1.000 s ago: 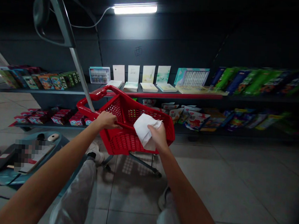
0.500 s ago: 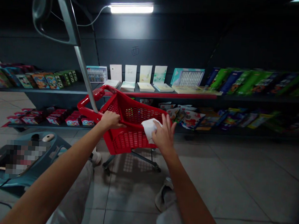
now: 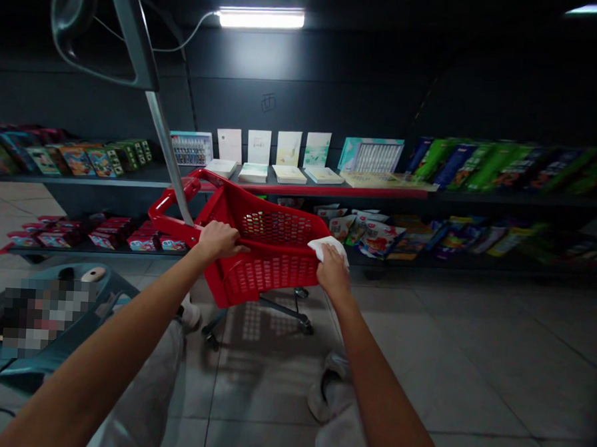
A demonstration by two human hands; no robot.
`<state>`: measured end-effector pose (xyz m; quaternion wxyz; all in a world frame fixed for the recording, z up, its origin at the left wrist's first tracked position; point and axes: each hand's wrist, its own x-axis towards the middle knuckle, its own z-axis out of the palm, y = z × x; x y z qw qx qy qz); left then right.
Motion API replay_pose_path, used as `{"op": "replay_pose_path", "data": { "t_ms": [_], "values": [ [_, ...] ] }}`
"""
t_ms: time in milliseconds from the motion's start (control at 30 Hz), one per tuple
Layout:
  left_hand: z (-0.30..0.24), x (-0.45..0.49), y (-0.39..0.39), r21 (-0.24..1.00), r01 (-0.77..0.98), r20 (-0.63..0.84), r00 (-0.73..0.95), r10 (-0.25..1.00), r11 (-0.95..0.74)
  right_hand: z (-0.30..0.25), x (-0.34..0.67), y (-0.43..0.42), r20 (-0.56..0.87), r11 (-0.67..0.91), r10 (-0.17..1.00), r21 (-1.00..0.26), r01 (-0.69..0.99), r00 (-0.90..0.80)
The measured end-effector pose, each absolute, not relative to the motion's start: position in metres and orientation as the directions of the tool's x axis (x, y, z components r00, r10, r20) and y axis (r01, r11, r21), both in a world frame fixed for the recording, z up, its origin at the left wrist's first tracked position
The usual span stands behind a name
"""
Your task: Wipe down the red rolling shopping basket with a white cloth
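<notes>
Well, left hand (image 3: 218, 240) wrapped round near rim of red plastic basket (image 3: 270, 279), fingers curled tight, seemingly to steady it against right hand's pressure. Right hand (image 3: 332, 272) sat at basket's right corner, fingers drawn narrow, pressing white cloth (image 3: 327, 248) onto rim. Basket sat angled on wheeled frame (image 3: 284, 307) over tiled floor (image 3: 269, 409), long grey handle pole (image 3: 165, 143) rising at left; stocked shelf (image 3: 460, 197) ran along far side.

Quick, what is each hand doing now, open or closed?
Left hand: closed on the red basket's rim.
Right hand: closed on a white cloth, against the rim.
</notes>
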<state>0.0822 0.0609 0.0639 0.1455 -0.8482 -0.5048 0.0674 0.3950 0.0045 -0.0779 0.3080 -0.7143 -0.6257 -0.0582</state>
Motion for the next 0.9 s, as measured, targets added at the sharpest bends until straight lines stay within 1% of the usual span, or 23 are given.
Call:
{"op": "replay_pose_path", "data": {
  "t_ms": [67, 167, 267, 333, 400, 500, 600, 667, 700, 767, 833, 900],
  "values": [
    [0.064, 0.081, 0.060, -0.311, 0.834, 0.034, 0.490, 0.871, -0.457, -0.084, 0.393, 0.008, 0.482, -0.035, 0.839, -0.416, 0.909, 0.253],
    [0.064, 0.080, 0.059, -0.303, 0.833, 0.044, 0.497, 0.867, -0.462, -0.086, 0.361, 0.009, 0.573, 0.007, 0.778, -0.419, 0.908, 0.258],
    [0.063, 0.080, 0.059, -0.301, 0.835, 0.054, 0.498, 0.865, -0.462, -0.081, 0.304, 0.007, 0.649, 0.177, 0.750, -0.379, 0.908, 0.125],
    [0.063, 0.080, 0.059, -0.310, 0.836, 0.058, 0.491, 0.869, -0.452, -0.075, 0.262, 0.005, 0.685, 0.300, 0.728, -0.372, 0.878, 0.041],
    [0.062, 0.080, 0.058, -0.321, 0.838, 0.064, 0.484, 0.873, -0.441, -0.069, 0.226, 0.003, 0.709, 0.391, 0.705, -0.359, 0.848, -0.025],
    [0.063, 0.079, 0.057, -0.321, 0.843, 0.059, 0.472, 0.880, -0.431, -0.065, 0.194, 0.003, 0.720, 0.436, 0.689, -0.325, 0.839, -0.079],
    [0.064, 0.079, 0.056, -0.308, 0.853, 0.043, 0.455, 0.889, -0.421, -0.066, 0.198, 0.004, 0.713, 0.448, 0.683, -0.237, 0.862, -0.159],
    [0.064, 0.079, 0.057, -0.294, 0.858, 0.041, 0.452, 0.891, -0.421, -0.070, 0.218, 0.003, 0.701, 0.435, 0.683, -0.161, 0.886, -0.208],
    [0.064, 0.079, 0.058, -0.285, 0.859, 0.041, 0.454, 0.890, -0.425, -0.073, 0.232, 0.001, 0.695, 0.405, 0.689, -0.134, 0.904, -0.206],
    [0.063, 0.080, 0.059, -0.270, 0.861, 0.037, 0.457, 0.889, -0.431, -0.081, 0.267, -0.003, 0.691, 0.297, 0.709, -0.115, 0.948, -0.139],
    [0.062, 0.081, 0.060, -0.261, 0.860, 0.034, 0.463, 0.886, -0.439, -0.093, 0.307, -0.008, 0.682, 0.159, 0.731, -0.142, 0.977, -0.019],
    [0.062, 0.082, 0.060, -0.256, 0.859, 0.041, 0.468, 0.883, -0.443, -0.108, 0.344, -0.011, 0.680, 0.022, 0.718, -0.235, 0.972, 0.148]
  ]
}}
